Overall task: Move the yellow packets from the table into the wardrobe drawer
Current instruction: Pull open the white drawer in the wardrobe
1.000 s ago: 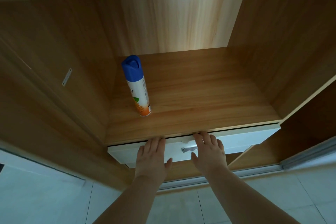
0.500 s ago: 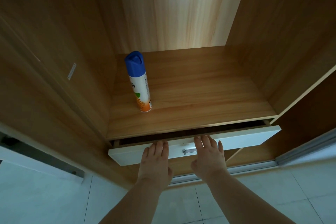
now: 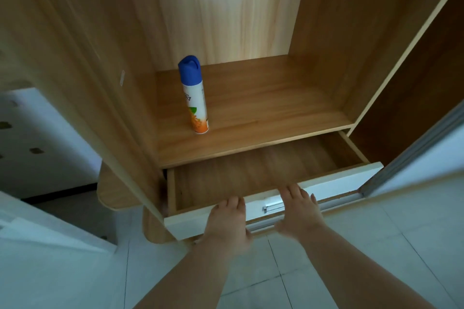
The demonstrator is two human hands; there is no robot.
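At the far left only a pale surface and a white wall show; no yellow packets are in view, so I cannot tell where they lie or on which table. They must be outside the frame.

Next comes the wardrobe, with its wooden shelf. A spray can with a blue cap stands upright on the left part of the shelf, near the front edge.

Below the shelf the drawer is pulled out a good way. Its wooden bottom is bare; no packet is inside. The white drawer front faces the person, with a small metal handle in the middle.

The left hand rests on the top edge of the drawer front, fingers hooked over it, holding nothing else. The right hand does the same just beside the handle, on the other side of it. Both hands are flat and narrow, not closed around any object.

I judge the drawer is ready, and the fetching of packets is not yet done. Such packets are probably light and soft, perhaps smooth and slippery, so I would pinch each at its flat middle or sealed edge and lay it flat on the drawer bottom. Taking several at once could let one slide out.
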